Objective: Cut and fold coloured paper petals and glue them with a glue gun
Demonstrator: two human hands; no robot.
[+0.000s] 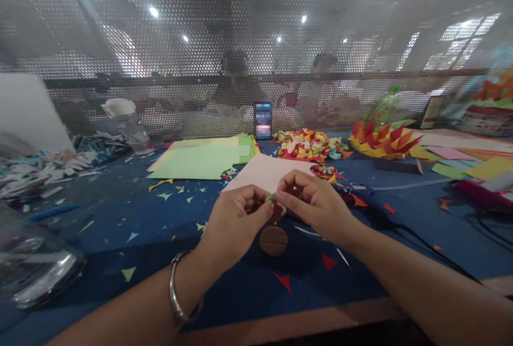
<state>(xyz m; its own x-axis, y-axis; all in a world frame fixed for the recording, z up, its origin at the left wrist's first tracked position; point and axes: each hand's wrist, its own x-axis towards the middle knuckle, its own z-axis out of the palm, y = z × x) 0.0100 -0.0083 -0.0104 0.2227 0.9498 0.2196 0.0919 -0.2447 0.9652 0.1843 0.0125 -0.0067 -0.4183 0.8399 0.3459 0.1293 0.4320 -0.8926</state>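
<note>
Between both hands is a small green piece of paper (271, 197), pinched at the fingertips. My left hand (240, 218), with a silver bangle (176, 287) on its wrist, grips it from the left. My right hand (310, 202) closes on it from the right, thumb and forefinger together. Just below the hands a round brown wooden disc (274, 241) lies on the blue tabletop (160, 239). Behind them a pale pink sheet (264, 171) lies flat, partly covered by the fingers. Red paper scraps (284, 281) lie near the disc.
Green and yellow sheets (196, 159) lie left of centre. A pile of coloured paper pieces (306, 144), a phone (263, 120) and an orange-red paper flower (385, 140) stand behind. A black cable (433, 247) runs at right. A perforated metal screen (192, 41) closes the back.
</note>
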